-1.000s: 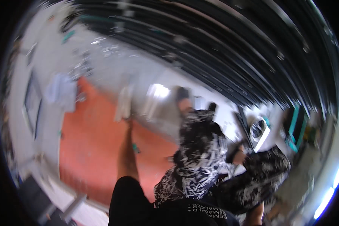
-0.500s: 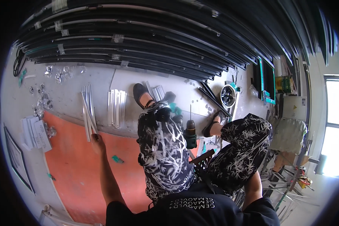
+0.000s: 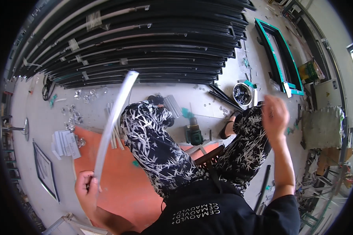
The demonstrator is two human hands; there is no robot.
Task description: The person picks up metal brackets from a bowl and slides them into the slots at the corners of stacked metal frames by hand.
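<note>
The left hand [image 3: 86,189] clamps a slender, silver-white strip [image 3: 111,122] at one end; right hand [image 3: 275,116] is blurred, state I cannot tell.

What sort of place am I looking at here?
Probably a workshop for metal or window frames: rows of long black frames or bars, a power drill, and a long pale strip in the left hand.

Long, slim silvery strip [image 3: 112,121], raised aslant, lower end in left fingers [image 3: 92,186].
</note>
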